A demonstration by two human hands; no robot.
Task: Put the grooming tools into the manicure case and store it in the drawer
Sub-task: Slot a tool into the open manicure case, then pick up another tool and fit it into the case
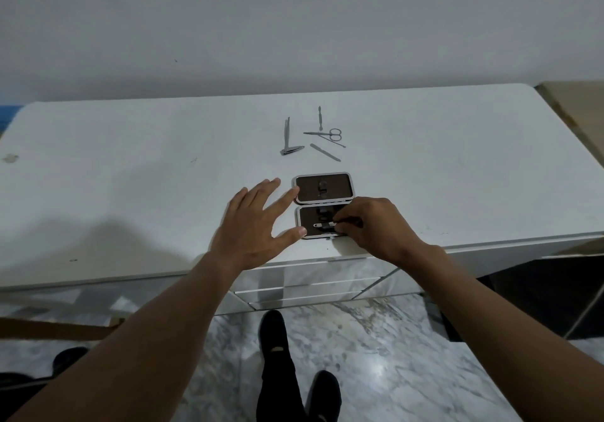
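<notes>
The manicure case [323,188] lies open flat near the front edge of the white table [130,176], dark lining up, silver rim around both halves. My left hand [258,222] has its fingers spread, with fingertips and thumb touching the case's left edge. My right hand [369,225] pinches a small metal tool [323,225] lying across the near half of the case. Farther back on the table lie nail clippers [291,150], tweezers [287,132], scissors [327,133], a cuticle pusher [320,117] and a nail file [325,152].
Closed drawers [310,286] sit in the front of the table just below the case. A marble floor and the person's dark shoes [277,340] are underneath. A brown board [575,108] leans at the far right.
</notes>
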